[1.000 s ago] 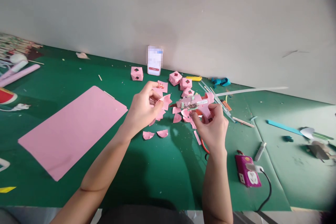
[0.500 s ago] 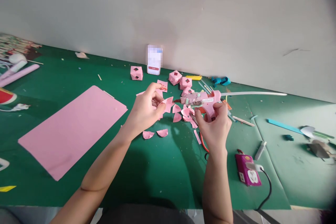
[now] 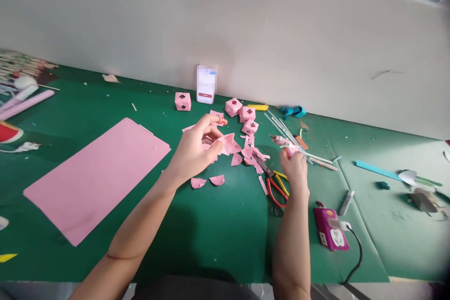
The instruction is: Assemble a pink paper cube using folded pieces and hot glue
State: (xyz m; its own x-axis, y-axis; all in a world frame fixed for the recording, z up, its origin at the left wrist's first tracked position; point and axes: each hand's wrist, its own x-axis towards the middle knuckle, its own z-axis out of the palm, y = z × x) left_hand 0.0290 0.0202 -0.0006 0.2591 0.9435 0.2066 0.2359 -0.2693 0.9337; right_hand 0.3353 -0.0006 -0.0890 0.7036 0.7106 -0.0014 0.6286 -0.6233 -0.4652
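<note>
both hands (image 3: 194, 148) closed: left paper (image 3: 228, 141), right glue gun (image 3: 283, 142)

Pink paper piece (image 3: 228, 143): folded, w/ pointy corners, pinched in L hand (image 3: 196, 146). Glue gun (image 3: 283, 142): also pink, gripped in R hand (image 3: 294, 168), pointing L, apart fr. paper; prob. tilted up a bit, but blurry & partly hidden.

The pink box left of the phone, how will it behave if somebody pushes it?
The pink box would probably slide, not roll, since its faces look flat. It is likely light, as it seems folded from paper. A hard push might dent it, given its cut openings.
</note>
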